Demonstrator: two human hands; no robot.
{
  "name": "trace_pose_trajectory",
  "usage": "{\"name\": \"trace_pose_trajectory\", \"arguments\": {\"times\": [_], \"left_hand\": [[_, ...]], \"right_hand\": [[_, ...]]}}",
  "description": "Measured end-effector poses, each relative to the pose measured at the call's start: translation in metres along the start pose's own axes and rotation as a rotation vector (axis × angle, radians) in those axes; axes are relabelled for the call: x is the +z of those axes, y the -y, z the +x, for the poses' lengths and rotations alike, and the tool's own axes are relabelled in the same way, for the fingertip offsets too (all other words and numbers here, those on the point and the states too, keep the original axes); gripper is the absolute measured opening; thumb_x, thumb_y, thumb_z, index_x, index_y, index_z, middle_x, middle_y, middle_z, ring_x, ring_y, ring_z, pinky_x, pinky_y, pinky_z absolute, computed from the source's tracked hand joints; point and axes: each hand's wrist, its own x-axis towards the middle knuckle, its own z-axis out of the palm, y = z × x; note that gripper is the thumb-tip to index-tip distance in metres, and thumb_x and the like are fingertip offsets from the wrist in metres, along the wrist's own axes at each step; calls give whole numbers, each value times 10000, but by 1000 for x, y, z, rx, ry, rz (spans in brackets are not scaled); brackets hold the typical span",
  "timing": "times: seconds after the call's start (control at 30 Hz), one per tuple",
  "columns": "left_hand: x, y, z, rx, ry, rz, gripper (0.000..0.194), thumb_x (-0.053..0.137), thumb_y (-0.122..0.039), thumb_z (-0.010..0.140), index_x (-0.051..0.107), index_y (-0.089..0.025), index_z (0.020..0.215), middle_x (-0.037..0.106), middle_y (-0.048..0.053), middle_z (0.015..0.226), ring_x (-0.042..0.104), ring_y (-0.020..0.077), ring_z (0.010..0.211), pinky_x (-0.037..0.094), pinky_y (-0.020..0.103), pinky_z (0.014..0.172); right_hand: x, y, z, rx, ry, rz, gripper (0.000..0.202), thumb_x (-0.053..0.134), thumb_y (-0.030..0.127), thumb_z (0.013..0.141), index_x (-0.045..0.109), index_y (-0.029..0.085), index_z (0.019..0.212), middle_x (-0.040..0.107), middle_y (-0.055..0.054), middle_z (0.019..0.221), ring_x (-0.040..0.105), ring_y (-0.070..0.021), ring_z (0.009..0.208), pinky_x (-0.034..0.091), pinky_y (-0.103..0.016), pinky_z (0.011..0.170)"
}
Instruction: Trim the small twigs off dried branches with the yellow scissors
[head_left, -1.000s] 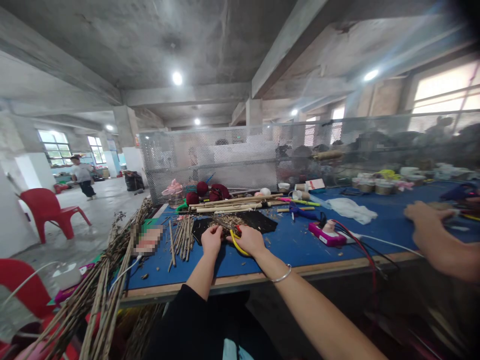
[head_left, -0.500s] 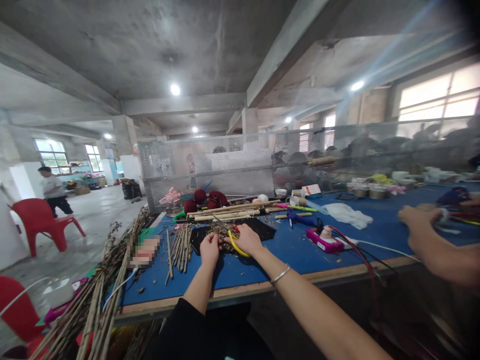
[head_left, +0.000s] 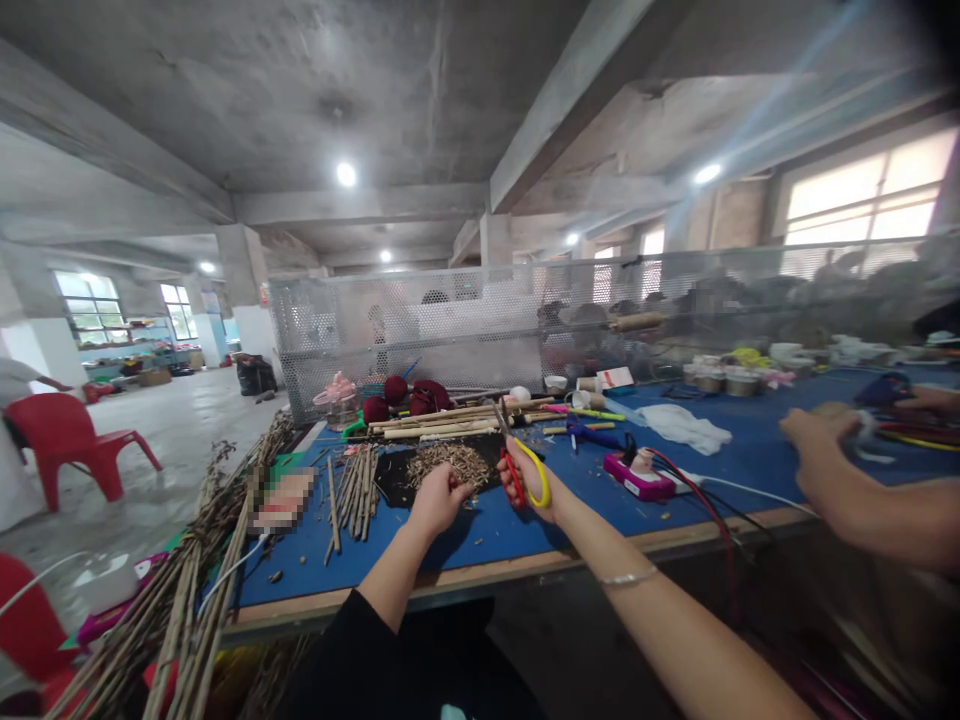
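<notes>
My right hand [head_left: 553,503] grips scissors [head_left: 541,482] with red and yellow handles. Their metal blades point up and away, just right of a pile of short cut stem pieces [head_left: 442,468]. That pile lies on a black sheet [head_left: 391,480] on the blue table. At the pile's near edge, my left hand [head_left: 439,500] is closed, thumb and fingers pressed together. What it pinches, if anything, is too small to make out. Several thin dry stalks [head_left: 358,490] lie side by side left of the sheet.
A bundle of long dry stalks [head_left: 202,560] leans at the table's left end. Beyond the sheet lie pale sticks [head_left: 442,427] and dark red yarn balls [head_left: 429,397]. A blue glue gun [head_left: 592,434] and purple power strip [head_left: 639,480] sit rightward. A co-worker's arm [head_left: 847,490] reaches in at right.
My right hand has moved right, off the pile, and the scissors now point upward. My left hand has shifted slightly right. The person near the red chair has moved left, partly out of view.
</notes>
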Motion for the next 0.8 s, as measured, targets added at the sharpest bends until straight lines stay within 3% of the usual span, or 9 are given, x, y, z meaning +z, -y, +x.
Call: {"name": "trace_pose_trajectory", "arguments": {"times": [0.1,0.2,0.47,0.63,0.8], "left_hand": [[2,-2,0,80,172,130,182,662,-232,620,502,-164,675,516,-9,681,447,114,635,283,215,566],[5,0,1,52,234,186,167,669,-186,604,518,-163,671,527,-9,674,460,118,634,275,216,553],[17,0,2,149,222,238,23,556,-185,716,573,-173,707,584,9,730,524,129,718,330,212,617],[16,-6,1,207,272,369,134,477,-232,783,607,-215,806,632,24,854,563,161,846,378,233,721],[18,-19,5,193,292,535,216,371,-200,832,587,-186,826,633,72,866,586,181,857,416,268,747]], "right_hand": [[-5,-22,-12,-91,-72,160,506,425,694,694,459,190,726,443,58,481,356,-54,325,265,-174,316],[-6,-37,-16,-172,-131,298,509,472,700,653,433,195,699,440,60,441,331,-51,312,227,-166,315],[-8,-37,-21,-210,-71,414,473,537,651,644,434,191,683,455,53,443,342,-56,326,242,-179,335],[-7,-39,-20,-206,-81,407,477,556,649,627,436,191,683,459,54,446,350,-56,332,246,-178,340],[-8,-40,-20,-222,-86,381,477,561,648,621,434,192,677,456,59,439,350,-56,321,244,-176,334]]}}
